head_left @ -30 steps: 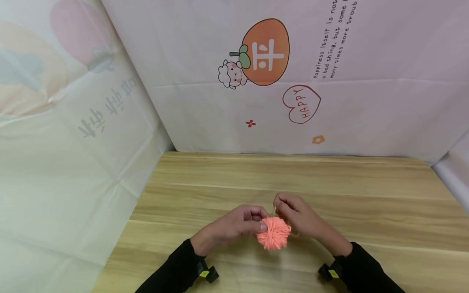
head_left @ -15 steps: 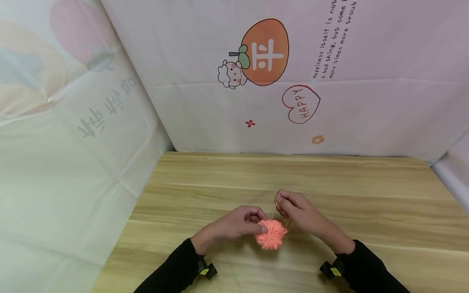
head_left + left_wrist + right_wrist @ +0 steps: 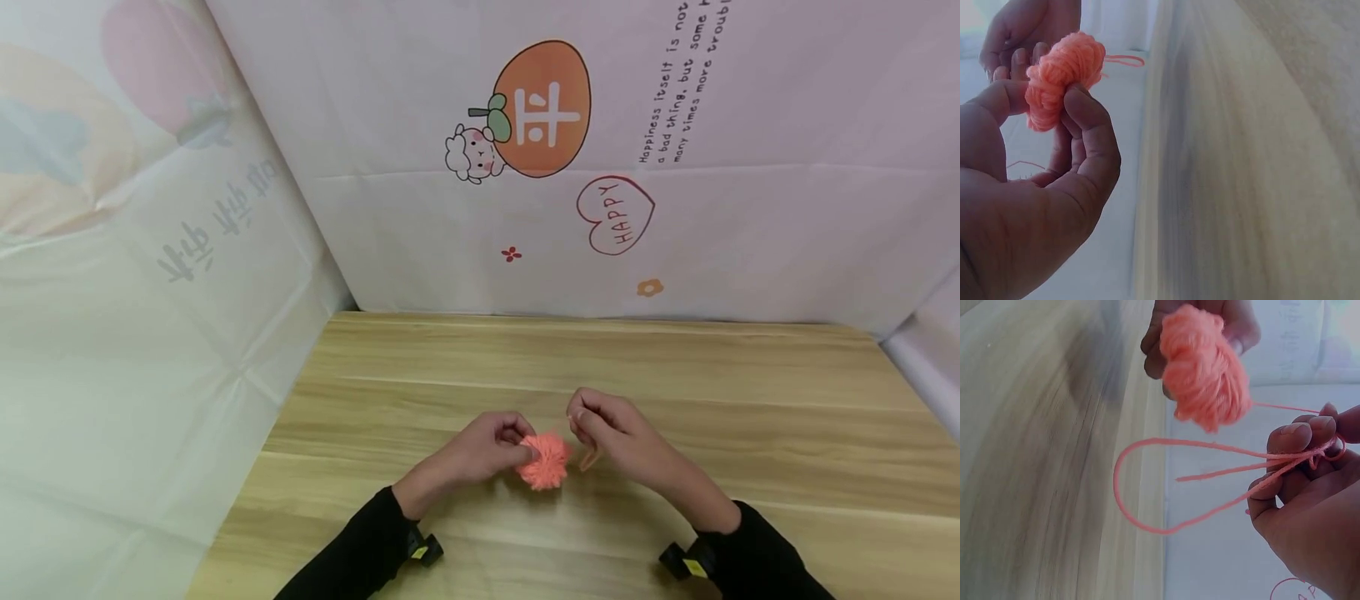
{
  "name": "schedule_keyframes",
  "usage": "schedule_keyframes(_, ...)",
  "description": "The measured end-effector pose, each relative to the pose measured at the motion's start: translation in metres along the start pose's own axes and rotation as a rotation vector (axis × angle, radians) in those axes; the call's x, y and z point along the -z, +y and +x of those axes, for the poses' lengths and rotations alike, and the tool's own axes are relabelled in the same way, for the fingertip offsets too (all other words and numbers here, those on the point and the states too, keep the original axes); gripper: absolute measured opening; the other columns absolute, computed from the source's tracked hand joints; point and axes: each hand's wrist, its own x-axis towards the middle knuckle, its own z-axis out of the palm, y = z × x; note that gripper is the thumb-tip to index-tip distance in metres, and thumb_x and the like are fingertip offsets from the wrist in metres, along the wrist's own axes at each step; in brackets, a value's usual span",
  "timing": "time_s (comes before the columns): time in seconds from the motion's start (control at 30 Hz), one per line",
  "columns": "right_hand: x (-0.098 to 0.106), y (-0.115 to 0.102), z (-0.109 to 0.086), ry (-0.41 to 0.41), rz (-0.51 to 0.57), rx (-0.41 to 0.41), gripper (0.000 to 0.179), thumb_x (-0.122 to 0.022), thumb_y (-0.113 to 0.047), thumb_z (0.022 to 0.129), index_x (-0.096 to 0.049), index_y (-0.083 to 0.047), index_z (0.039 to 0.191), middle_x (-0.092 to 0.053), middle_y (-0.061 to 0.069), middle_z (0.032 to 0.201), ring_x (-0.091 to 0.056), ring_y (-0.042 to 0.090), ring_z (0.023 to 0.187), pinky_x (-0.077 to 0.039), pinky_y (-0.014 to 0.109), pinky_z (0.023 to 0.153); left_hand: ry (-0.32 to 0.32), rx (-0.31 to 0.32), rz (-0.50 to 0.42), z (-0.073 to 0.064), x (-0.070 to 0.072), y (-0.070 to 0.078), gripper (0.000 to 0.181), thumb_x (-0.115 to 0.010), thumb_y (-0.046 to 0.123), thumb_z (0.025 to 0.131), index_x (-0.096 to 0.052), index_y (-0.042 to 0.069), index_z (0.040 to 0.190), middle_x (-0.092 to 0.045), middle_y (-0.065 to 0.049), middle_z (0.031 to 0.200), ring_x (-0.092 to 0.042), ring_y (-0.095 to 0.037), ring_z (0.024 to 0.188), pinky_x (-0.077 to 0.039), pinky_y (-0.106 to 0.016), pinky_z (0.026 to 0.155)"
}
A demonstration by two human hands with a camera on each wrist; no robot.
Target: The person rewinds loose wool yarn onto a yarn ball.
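A coral-pink bundle of wound yarn (image 3: 546, 461), pinched in at its middle, is held above the table. My left hand (image 3: 487, 446) grips its left side between thumb and fingers, as the left wrist view (image 3: 1041, 187) also shows. To the right, my right hand (image 3: 611, 429) pinches a strand of yarn with its fingertips. In the right wrist view a thin strand (image 3: 1285, 407) runs from the bundle (image 3: 1204, 369) to those fingers. A long loop of yarn (image 3: 1124, 494) and a loose end (image 3: 1210, 474) hang out from the curled right fingers.
The wood-grain table (image 3: 420, 354) lies beneath both hands. Behind it stands a white printed cloth (image 3: 420, 250), and another pale cloth (image 3: 150, 375) hangs along the left side. Black wrist cameras (image 3: 427, 550) are strapped near both sleeves.
The yarn bundle has moved slightly left and up with my left hand. My right hand has shifted a little to the right with the strand, so the hands are farther apart.
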Motion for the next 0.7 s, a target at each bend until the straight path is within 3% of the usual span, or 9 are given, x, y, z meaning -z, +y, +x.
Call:
schedule_keyframes(0.1, -0.002, -0.001, -0.001, 0.002, 0.026, 0.013, 0.027, -0.035, -0.009, 0.107, -0.049, 0.000, 0.087, -0.040, 0.019, 0.067, -0.045, 0.035, 0.058, -0.055, 0.050, 0.052, 0.060, 0.019, 0.014, 0.001, 0.002, -0.003, 0.018, -0.067, 0.026, 0.087, -0.065, 0.014, 0.101, -0.066, -0.001, 0.090, -0.061, -0.015, 0.079, -0.052, -0.029, 0.067)
schedule_keyframes(0.27, -0.007, -0.003, -0.003, -0.009, 0.040, 0.066, 0.024, -0.035, -0.006, 0.107, -0.052, -0.006, 0.089, -0.042, 0.017, 0.067, -0.047, 0.022, 0.058, -0.057, 0.044, 0.052, 0.172, 0.039, -0.058, 0.002, 0.005, -0.002, 0.020, -0.067, 0.025, 0.089, -0.064, 0.011, 0.103, -0.066, -0.004, 0.092, -0.062, -0.018, 0.079, -0.054, -0.040, 0.070)
schedule_keyframes(0.47, -0.014, -0.002, -0.008, -0.003, 0.022, 0.041, 0.023, -0.037, -0.007, 0.106, -0.053, -0.009, 0.090, -0.042, 0.013, 0.068, -0.048, 0.023, 0.061, -0.057, 0.045, 0.055, 0.259, 0.029, -0.137, 0.006, 0.008, -0.001, 0.018, -0.067, 0.018, 0.089, -0.063, 0.007, 0.102, -0.067, -0.007, 0.089, -0.063, -0.019, 0.075, -0.055, -0.046, 0.069)
schedule_keyframes(0.6, -0.021, 0.001, -0.009, -0.003, -0.046, 0.052, 0.024, -0.040, -0.005, 0.105, -0.054, -0.015, 0.089, -0.043, 0.004, 0.069, -0.045, 0.019, 0.060, -0.056, 0.036, 0.054, 0.309, 0.022, -0.182, 0.007, 0.010, 0.000, 0.020, -0.067, 0.019, 0.090, -0.061, 0.005, 0.104, -0.067, -0.008, 0.089, -0.064, -0.018, 0.077, -0.055, -0.047, 0.071)
schedule_keyframes(0.7, -0.026, 0.004, -0.009, 0.001, -0.117, 0.091, 0.026, -0.042, -0.004, 0.104, -0.055, -0.019, 0.088, -0.045, -0.001, 0.069, -0.044, 0.013, 0.059, -0.048, 0.029, 0.051, 0.345, 0.011, -0.264, 0.008, 0.011, 0.001, 0.023, -0.067, 0.019, 0.090, -0.061, 0.003, 0.106, -0.066, -0.009, 0.092, -0.063, -0.017, 0.080, -0.054, -0.049, 0.075)
